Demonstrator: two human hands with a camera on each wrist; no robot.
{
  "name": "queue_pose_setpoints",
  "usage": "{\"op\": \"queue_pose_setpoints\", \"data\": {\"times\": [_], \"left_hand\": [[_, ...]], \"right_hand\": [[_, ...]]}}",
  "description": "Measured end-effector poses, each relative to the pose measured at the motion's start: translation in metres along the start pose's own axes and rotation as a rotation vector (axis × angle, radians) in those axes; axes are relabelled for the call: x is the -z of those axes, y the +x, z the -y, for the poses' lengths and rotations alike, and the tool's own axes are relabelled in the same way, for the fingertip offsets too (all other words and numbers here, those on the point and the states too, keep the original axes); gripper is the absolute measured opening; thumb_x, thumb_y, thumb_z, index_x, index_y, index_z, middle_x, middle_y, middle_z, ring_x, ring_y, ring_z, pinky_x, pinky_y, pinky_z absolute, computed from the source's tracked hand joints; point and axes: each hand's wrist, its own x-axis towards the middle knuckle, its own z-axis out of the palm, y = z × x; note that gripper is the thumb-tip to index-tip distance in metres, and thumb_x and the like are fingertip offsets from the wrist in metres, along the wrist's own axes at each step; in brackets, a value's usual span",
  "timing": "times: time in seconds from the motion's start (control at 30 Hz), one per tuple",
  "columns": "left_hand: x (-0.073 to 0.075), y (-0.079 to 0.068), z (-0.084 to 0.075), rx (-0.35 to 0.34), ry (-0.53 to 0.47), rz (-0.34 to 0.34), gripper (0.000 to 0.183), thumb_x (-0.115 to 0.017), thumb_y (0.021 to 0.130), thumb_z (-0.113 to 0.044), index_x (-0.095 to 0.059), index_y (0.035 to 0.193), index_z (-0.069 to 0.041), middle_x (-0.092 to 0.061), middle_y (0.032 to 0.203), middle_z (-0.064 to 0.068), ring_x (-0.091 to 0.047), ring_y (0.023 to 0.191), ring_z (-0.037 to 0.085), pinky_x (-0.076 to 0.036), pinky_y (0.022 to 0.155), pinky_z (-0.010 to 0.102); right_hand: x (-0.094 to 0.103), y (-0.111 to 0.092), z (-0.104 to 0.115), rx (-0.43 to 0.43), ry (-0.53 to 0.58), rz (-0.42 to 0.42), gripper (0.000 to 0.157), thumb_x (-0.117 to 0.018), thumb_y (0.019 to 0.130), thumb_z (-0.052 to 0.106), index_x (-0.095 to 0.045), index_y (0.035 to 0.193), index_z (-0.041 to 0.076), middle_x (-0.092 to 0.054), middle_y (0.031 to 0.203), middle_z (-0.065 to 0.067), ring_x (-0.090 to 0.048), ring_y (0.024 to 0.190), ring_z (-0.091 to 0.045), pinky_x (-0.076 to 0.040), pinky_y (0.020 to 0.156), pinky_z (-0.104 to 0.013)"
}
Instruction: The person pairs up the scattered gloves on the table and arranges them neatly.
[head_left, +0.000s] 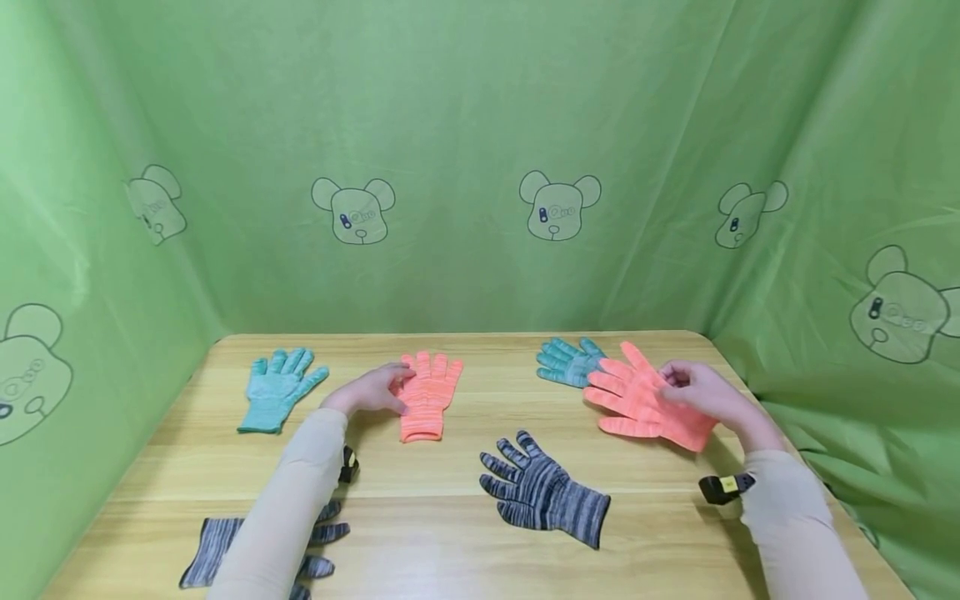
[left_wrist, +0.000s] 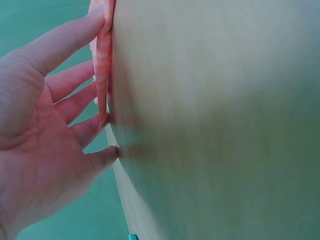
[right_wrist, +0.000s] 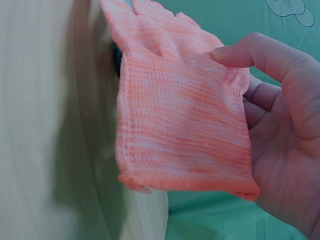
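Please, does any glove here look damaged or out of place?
Nothing stands out as damaged or misplaced. One coral glove is tilted, but the right hand holds it raised from the table.

- Plenty of texture on this orange glove (right_wrist: 185,120): knitted cloth, ribbed, matt!
- The striped grey glove (head_left: 551,496), matt knit too.
- Now the table (head_left: 420,533): wood-grained, smooth, a soft sheen!
- Green curtain (head_left: 465,108), creased, faintly glossy, cloth or plastic unclear.
- And the sleeve (head_left: 795,521): matt cloth, wrinkling.
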Motion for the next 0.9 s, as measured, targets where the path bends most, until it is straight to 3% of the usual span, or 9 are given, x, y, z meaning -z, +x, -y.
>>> {"op": "queue_pose_setpoints", "data": {"times": [0.03, 0.13, 0.9], "left_hand": [[0.000, 0.000, 0.000, 0.001, -0.001, 0.000, 0.077, -0.077, 0.081, -0.014, -0.039, 0.146, -0.001, -0.026, 0.157, 0.025, -0.022, 0.146, 0.044, -0.019, 0.121, 0.056], [0.000, 0.000, 0.000, 0.001, -0.002, -0.005, 0.077, -0.077, 0.080, -0.014, -0.039, 0.146, -0.001, -0.027, 0.157, 0.025, -0.023, 0.145, 0.044, -0.020, 0.120, 0.057], [-0.001, 0.000, -0.002, 0.014, -0.002, 0.001, 0.077, -0.076, 0.081, -0.012, -0.038, 0.147, -0.002, -0.023, 0.158, 0.026, -0.021, 0.146, 0.044, -0.018, 0.121, 0.056]], "right_hand": [[0.007, -0.006, 0.008, -0.147, -0.097, -0.036, 0.012, -0.066, 0.086, 0.010, -0.057, 0.094, 0.006, -0.056, 0.082, 0.002, -0.049, 0.072, -0.004, -0.045, 0.060, -0.019], [0.008, -0.003, 0.014, -0.177, -0.149, -0.011, 0.025, -0.067, 0.088, 0.014, -0.057, 0.102, -0.004, -0.057, 0.088, -0.007, -0.050, 0.075, -0.006, -0.047, 0.063, -0.021], [-0.005, 0.023, 0.026, -0.102, -0.140, 0.001, 0.023, -0.067, 0.086, 0.011, -0.059, 0.101, -0.004, -0.059, 0.090, -0.008, -0.053, 0.079, -0.008, -0.050, 0.067, -0.021]]}}
